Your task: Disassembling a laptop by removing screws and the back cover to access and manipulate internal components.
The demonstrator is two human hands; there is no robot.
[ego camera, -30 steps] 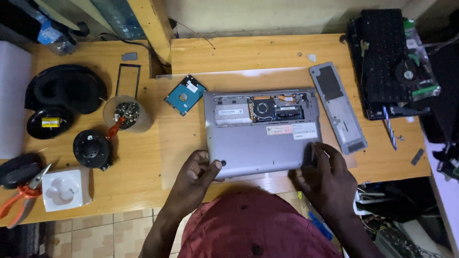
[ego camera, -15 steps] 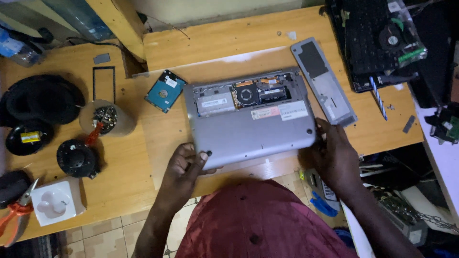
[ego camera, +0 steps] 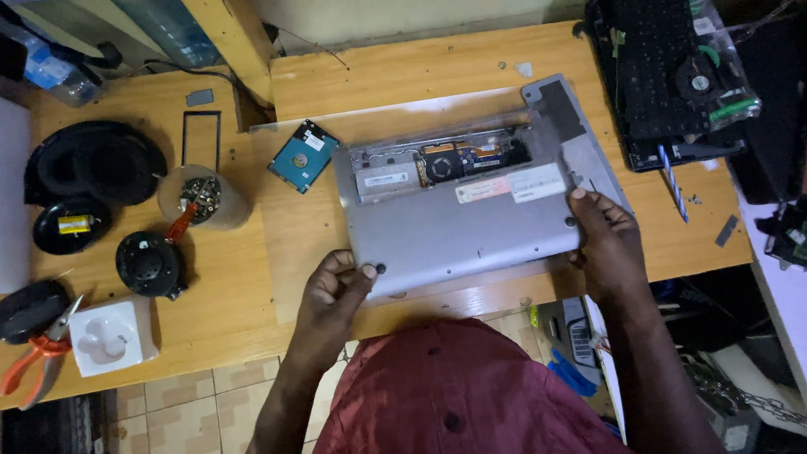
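A silver laptop (ego camera: pixel 462 231) lies upside down on the wooden table (ego camera: pixel 403 76), turned slightly anticlockwise. Its rear bay is uncovered, showing a fan (ego camera: pixel 440 165) and circuit parts. My left hand (ego camera: pixel 334 292) pinches the near left corner of the laptop, thumb by a rubber foot. My right hand (ego camera: pixel 607 240) grips the laptop's right edge, fingertips on the bottom shell. A grey cover panel (ego camera: pixel 565 113) lies at the laptop's far right corner, partly under it. A blue hard drive (ego camera: pixel 303 155) rests just left of the laptop.
At left are black round ear pads (ego camera: pixel 88 164), a clear cup of small parts (ego camera: pixel 202 197), a black speaker disc (ego camera: pixel 150 265), a white socket block (ego camera: pixel 109 336) and orange pliers (ego camera: pixel 29 366). A black keyboard assembly (ego camera: pixel 664 76) and a striped screwdriver (ego camera: pixel 672 181) sit at right.
The laptop has swung so its right end sits farther back. My right hand slid from the near right corner up onto the right edge. The head view moved closer.
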